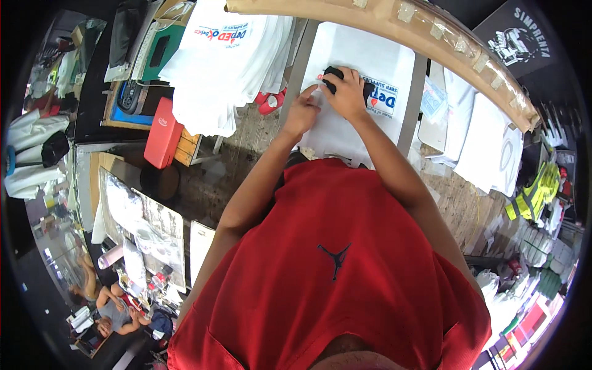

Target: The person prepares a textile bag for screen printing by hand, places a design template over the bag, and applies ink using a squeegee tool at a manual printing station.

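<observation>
White fabric or paper, a sheet (361,46) with blue and red print, lies flat on a grey-edged board (409,114) in front of the person in the red shirt (327,246). On the sheet, partly over the print, sits a black thing (333,74); its kind is hard to tell, being mostly covered. The right hand (346,92) lies over it from above, fingers bent around it and only slightly apart, so it has hold of it. The left hand (302,112) is loosely half closed just beside it at the left, its index finger reaching toward the black thing; whether the fingertips pinch the sheet I cannot tell. Left of the board hangs a thick stack (231,68) of white printed pieces, with a red case (164,132) at its lower left and small red items (269,102) near its lower right. A taped brown bar (394,18) arches past the far end of the board. More white pieces (484,151) lie to the right, near a yellow vest (536,192). Another person (117,311) is at the lower left, well apart.
</observation>
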`<state>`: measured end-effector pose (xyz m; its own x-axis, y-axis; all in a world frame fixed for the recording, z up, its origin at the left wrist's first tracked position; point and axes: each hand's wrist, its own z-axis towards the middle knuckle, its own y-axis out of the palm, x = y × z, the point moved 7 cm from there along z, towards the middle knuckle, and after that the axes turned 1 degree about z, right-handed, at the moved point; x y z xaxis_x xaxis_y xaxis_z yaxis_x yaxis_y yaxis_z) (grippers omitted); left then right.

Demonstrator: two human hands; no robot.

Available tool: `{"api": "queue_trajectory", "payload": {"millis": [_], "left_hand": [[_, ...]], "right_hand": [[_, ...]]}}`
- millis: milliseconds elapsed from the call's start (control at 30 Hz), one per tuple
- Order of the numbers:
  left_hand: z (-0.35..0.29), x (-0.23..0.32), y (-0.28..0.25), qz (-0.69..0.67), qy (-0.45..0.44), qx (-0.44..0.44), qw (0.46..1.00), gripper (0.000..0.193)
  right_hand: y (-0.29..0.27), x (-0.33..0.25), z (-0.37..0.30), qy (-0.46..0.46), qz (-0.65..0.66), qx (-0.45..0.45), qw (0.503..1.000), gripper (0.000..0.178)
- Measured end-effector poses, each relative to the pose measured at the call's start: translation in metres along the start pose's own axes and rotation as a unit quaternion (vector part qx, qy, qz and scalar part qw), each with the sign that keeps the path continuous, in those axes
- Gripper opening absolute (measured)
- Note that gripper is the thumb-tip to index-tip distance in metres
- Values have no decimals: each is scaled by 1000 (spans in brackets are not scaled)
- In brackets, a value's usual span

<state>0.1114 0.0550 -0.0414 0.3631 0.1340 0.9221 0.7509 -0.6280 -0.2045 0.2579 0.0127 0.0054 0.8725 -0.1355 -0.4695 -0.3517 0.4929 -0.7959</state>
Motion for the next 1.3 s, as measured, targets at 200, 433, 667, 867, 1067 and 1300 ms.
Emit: {"api": "queue_trajectory", "payload": {"millis": [200,433,667,867,1067,1300], "left_hand": [[2,-10,-3,55,56,50,996,56],[-3,-3,-2,52,47,18,997,51],[-6,1,0,62,33,-1,998,48],[-2,-8,-2,70,34,-11,997,45],[3,-15,0,28,61,-22,998,47],[6,-23,-4,9,32,-39,999,44]], "right_hand": [[-7,23,5,84,-55,40,994,25],[-21,41,4,107,-91,95,986,26],[-49,79,-2,153,-115,124,974,30],[-82,115,-20,203,-151,146,956,28],[-117,160,-50,227,-134,200,944,32],[-152,240,-131,452,212,345,795,25]]}}
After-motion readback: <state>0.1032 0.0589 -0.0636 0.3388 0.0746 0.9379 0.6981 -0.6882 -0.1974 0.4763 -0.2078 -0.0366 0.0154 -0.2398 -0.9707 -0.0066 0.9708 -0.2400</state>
